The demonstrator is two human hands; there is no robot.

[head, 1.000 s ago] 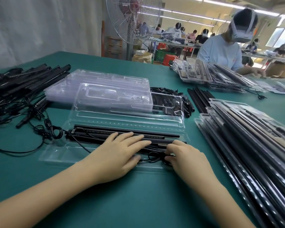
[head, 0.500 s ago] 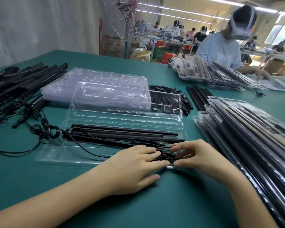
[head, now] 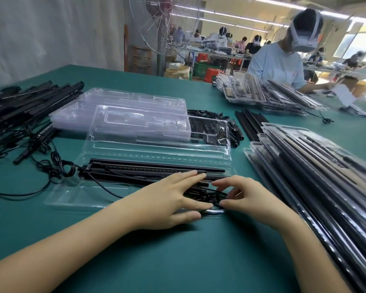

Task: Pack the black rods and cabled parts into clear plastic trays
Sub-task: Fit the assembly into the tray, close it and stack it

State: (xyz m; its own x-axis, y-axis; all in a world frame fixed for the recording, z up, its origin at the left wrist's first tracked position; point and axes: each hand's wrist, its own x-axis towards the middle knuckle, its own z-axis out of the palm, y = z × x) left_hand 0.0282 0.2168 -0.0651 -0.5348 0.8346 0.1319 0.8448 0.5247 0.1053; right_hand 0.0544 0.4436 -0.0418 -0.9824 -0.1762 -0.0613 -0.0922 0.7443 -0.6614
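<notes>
1. Being tucked into the near right corner of the clear tray, the coiled cable is being pressed down by the left hand, its grip apart and its fingers flat.
2. The right hand is being curled round the coil, its grip clamped on it.
3. The left hand is being shifted right off the black rods, which are lying in the tray; the rods are judged seated, with only the cable still being stowed.

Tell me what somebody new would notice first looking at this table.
Two hands meet at the near edge of an open clear tray: the left hand lies flat across the black rods in it, the right hand curls its fingers round a coiled cable. To the right, a stack of packed trays slants along the green table; a big fan stands behind.
</notes>
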